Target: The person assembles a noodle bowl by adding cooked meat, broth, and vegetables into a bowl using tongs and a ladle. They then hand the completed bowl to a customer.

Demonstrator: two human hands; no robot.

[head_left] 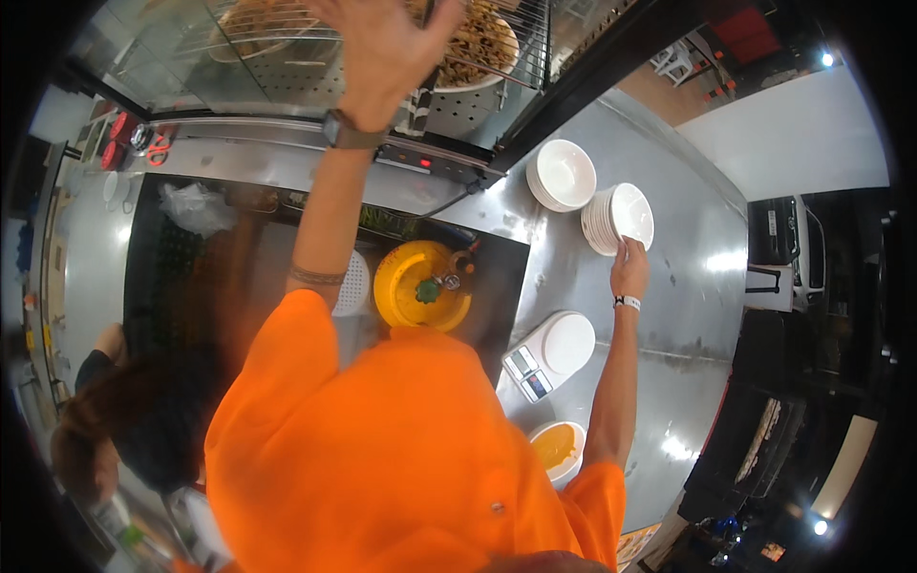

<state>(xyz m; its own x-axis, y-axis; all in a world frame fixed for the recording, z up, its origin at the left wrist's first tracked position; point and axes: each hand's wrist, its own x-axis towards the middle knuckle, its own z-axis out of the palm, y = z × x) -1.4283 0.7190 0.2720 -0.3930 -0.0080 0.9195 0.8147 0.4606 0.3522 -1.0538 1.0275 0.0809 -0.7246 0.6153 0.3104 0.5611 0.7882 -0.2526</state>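
Observation:
My left hand [387,43] reaches up to the glass display cabinet, in front of its wire rack [530,43]. Its thumb is spread from the palm and the fingertips run out of the picture; I see nothing held in it. Behind it, a white bowl of brown shredded food [478,53] sits in the cabinet. At the right, my right hand [630,270] pinches the near rim of the top white bowl [630,208] on a stack that leans a little. Another white bowl stack [562,175] stands just left of it.
On the steel counter [678,315] are a white kitchen scale [565,344] and a bowl of orange-yellow sauce [554,449]. A yellow gas cylinder [401,286] stands below the cabinet. Red-handled scissors [159,148] lie at the far left. Another person [162,411] is at my left.

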